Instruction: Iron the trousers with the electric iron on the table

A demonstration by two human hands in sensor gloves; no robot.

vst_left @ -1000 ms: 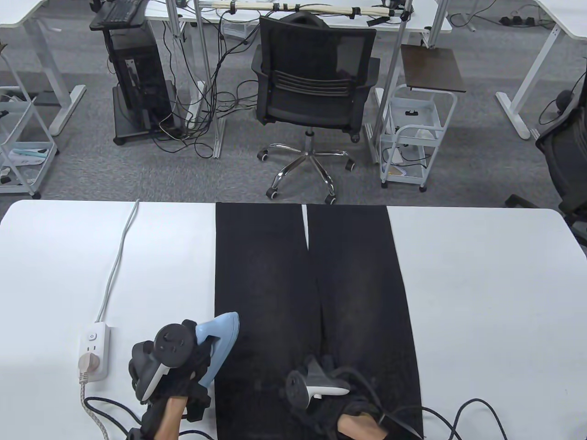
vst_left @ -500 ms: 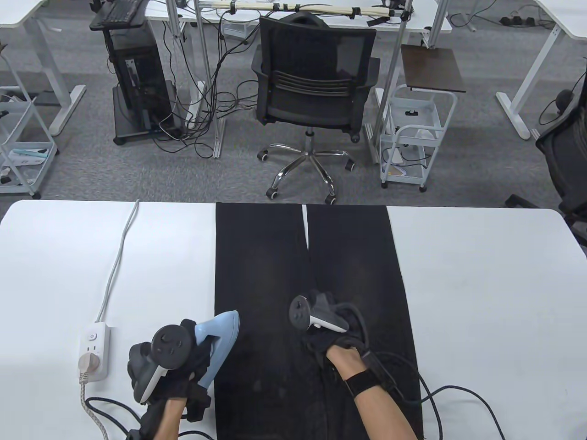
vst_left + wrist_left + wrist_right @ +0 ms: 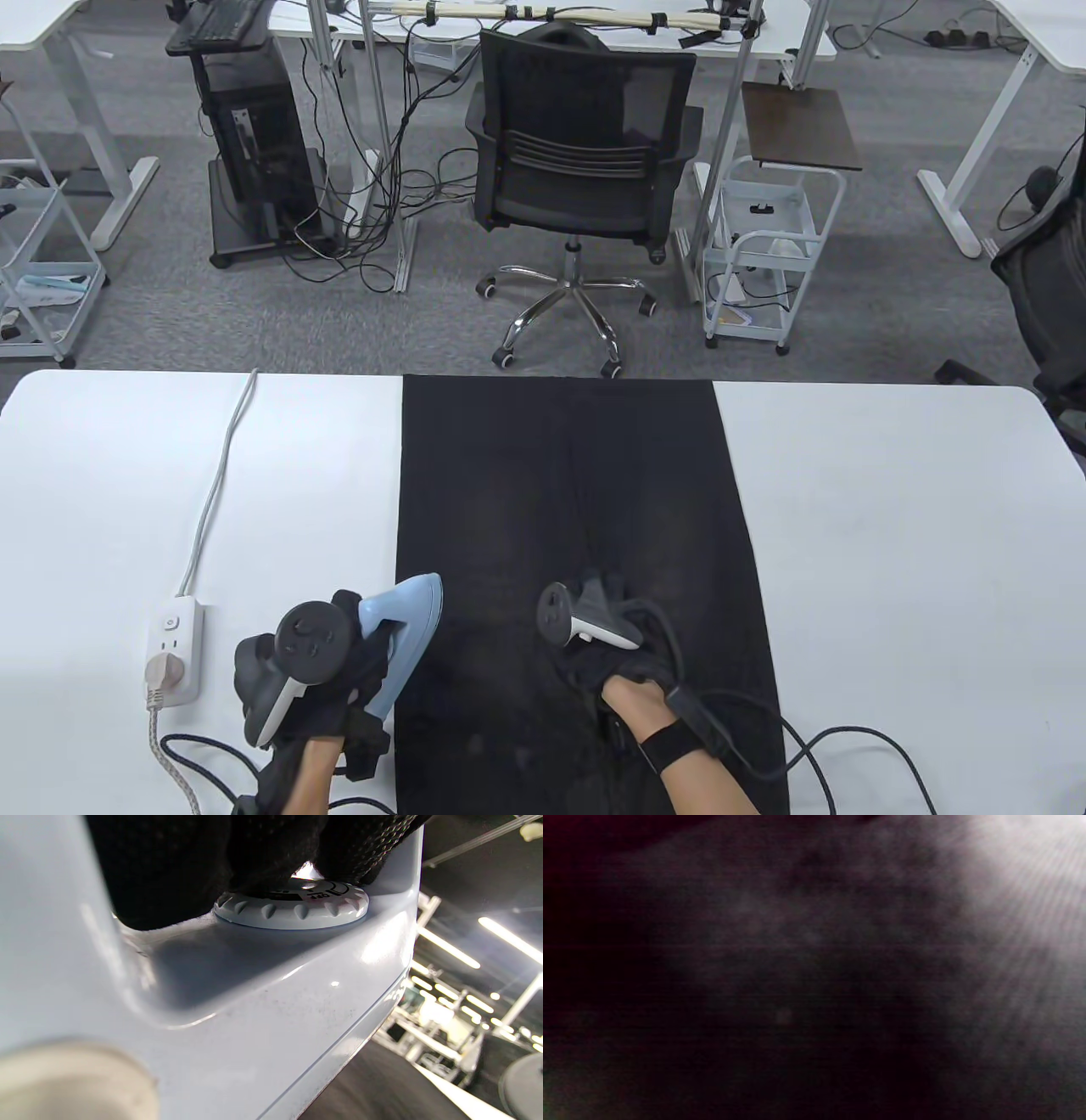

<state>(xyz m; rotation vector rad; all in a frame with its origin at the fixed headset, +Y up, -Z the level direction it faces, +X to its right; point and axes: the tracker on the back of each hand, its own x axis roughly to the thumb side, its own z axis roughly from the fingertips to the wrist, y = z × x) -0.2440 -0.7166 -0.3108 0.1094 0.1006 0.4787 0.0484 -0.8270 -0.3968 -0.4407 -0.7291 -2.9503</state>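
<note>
the black trousers (image 3: 568,543) lie flat down the middle of the white table (image 3: 891,526), legs running toward 12 o'clock, and pressing looks only just about to start. the left hand (image 3: 327,679) grips the pale blue iron (image 3: 407,632) by its handle at the 9 o'clock edge of the cloth, nose pointing to about 1 o'clock; the left wrist view shows gloved fingers (image 3: 169,866) wrapped close over the body, right above the temperature dial (image 3: 292,906). the right hand (image 3: 619,645) rests on the fabric near 6 o'clock, apparently pressing it flat; whether its fingers are spread or bunched cannot be told, and its wrist view shows only dark blur.

the next move, by the look of it, calls for sliding the iron up the near leg while the right hand keeps the cloth taut and stays out of the hot path.

a power strip (image 3: 174,649) sits at 8 o'clock, its white lead (image 3: 216,484) running off toward 11. the iron's braided cord (image 3: 174,777) and black glove cables (image 3: 840,747) loop along the near edge and could snag. an office chair (image 3: 581,144) stands beyond the table at 12.
</note>
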